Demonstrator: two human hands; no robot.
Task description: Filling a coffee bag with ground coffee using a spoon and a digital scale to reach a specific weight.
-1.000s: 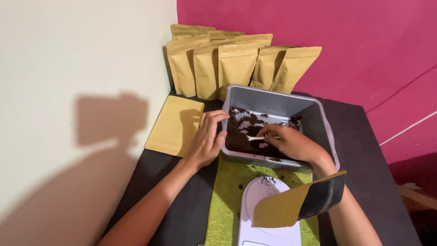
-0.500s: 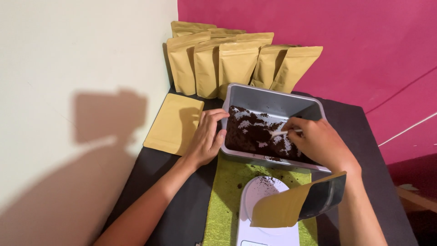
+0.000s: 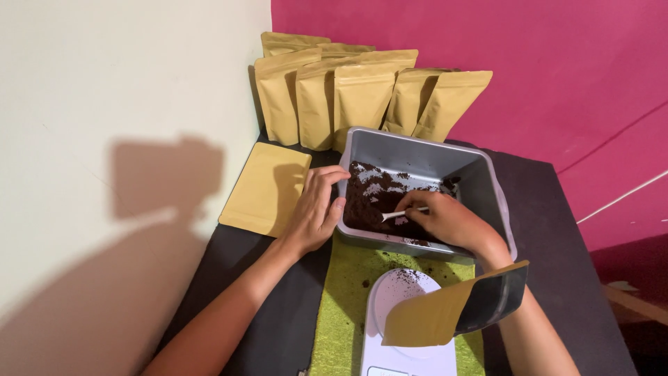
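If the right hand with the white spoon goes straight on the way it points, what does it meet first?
The right hand points its white spoon left, so it would probably meet the dark grounds in the grey tub; depth is unclear.

Right hand [image 3: 449,221] now dips spoon [image 3: 400,214] into powder [image 3: 372,198].

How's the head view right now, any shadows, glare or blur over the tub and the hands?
Head view: sharp, no glare; hard light throws the person's dark shadow on the cream wall; the left hand shades the flat pouch; the grey tub interior is dim around the right hand.
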